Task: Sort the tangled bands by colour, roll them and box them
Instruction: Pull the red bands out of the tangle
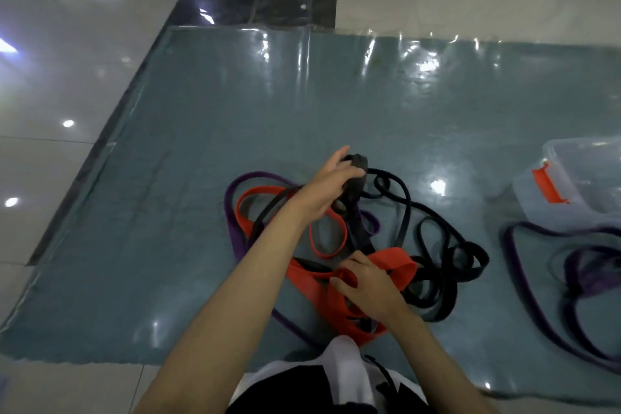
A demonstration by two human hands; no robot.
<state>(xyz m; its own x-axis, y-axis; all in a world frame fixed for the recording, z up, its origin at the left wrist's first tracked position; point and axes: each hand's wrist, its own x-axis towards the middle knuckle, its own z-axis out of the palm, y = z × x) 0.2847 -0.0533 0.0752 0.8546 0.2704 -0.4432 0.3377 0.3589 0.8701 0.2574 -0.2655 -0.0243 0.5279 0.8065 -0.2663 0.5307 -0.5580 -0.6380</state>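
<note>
A grey-blue mat (201, 178) under a glossy clear sheet covers the tiled floor (50, 77). Left of centre on it lies the tangle: a purple band (232, 211) loops round the outside, and a narrow orange band (242, 211) lies inside it. The left hand (331, 185) reaches forward over this heap, fingers curled round a rolled-up wad of black band (357, 174) held above the mat, with the rest of that band trailing down into the pile. Nearer the body, the right hand (364, 282) rests on a wide orange band (396, 265), its fingers bent and pinching a fold of it. Just right of both hands, thin black bands (437, 245) sprawl in loose coils on the mat. Well apart, at the right edge, a second purple band (524, 279) lies by itself, beside and touching a clear plastic box (571, 191) with an orange latch (547, 186).
</note>
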